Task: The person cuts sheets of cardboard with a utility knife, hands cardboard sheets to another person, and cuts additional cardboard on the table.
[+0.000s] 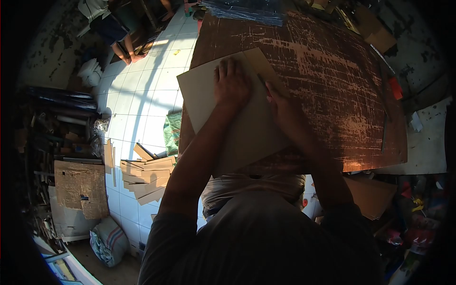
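Observation:
A flat sheet of cardboard [242, 137] lies at an angle on the scratched brown table [327, 90], its lower corner overhanging the near edge. My left hand [232, 84] rests on its upper part, palm down with the fingers stretched out. Beside it on the right, my right hand [286, 108] is closed round a thin dark tool [261, 80], mostly hidden by the fingers. The tool's tip touches or hovers just over the sheet; I cannot tell which. To the right of the tip runs a browner strip of cardboard [267, 69], along a straight line.
Clear plastic sheets [244, 10] lie at the table's far edge. On the tiled floor to the left is a pile of cardboard pieces [148, 175], near a green sack [172, 130]. Another person's legs [124, 50] show at the upper left. A stuffed sack [110, 241] sits lower left.

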{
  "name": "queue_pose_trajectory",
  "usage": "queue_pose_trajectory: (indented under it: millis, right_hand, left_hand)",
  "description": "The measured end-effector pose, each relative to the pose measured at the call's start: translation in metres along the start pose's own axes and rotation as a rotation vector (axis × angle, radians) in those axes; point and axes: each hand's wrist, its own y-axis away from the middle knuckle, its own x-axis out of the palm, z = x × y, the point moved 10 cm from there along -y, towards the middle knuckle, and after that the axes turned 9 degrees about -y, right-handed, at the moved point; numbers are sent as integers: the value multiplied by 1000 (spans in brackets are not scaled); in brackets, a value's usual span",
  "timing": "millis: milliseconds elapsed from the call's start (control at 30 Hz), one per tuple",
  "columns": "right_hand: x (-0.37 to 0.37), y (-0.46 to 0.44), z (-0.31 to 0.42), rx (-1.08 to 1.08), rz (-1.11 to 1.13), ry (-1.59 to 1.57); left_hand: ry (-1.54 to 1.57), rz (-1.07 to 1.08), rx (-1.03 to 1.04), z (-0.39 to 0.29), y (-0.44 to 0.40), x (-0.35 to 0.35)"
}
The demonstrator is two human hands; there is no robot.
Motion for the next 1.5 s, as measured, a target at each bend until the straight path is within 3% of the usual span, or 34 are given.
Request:
queue_pose_trajectory:
  millis: [333, 433, 533, 600, 833, 933, 1000, 1200, 1333, 1433, 1500]
  right_hand:
    - [-14, 88, -10, 0, -40, -2]
    - [-12, 110, -23, 138, 49, 82]
    - [-4, 137, -35, 51, 118, 166]
    - [-15, 153, -22, -63, 52, 52]
    - [-25, 201, -23, 44, 108, 15]
    - [-33, 214, -19, -13, 27, -11]
    - [-29, 222, -28, 121, 132, 44]
    - [-27, 231, -36, 206, 217, 83]
    - [-48, 219, -27, 102, 124, -39]
    - [-61, 206, -24, 221, 258, -97]
    - [-94, 182, -3, 37, -68, -238]
  left_hand:
    - [-50, -23, -7, -2, 1, -1]
    - [-64, -55, 5, -3, 1, -2]
    - [-45, -62, 3, -3, 1, -5]
    - [-34, -11, -11, -2, 0, -2]
    - [-39, -8, -4, -3, -1, -2]
    - [-50, -21, 4, -3, 0, -4]
    - [-49, -35, -3, -2, 0, -4]
    - [-58, -120, 11, -3, 0, -7]
    - [-39, -132, 9, -2, 0, -12]
    - [-2, -17, -20, 0, 0, -6]
    - [10, -24, -17, -1, 1, -6]
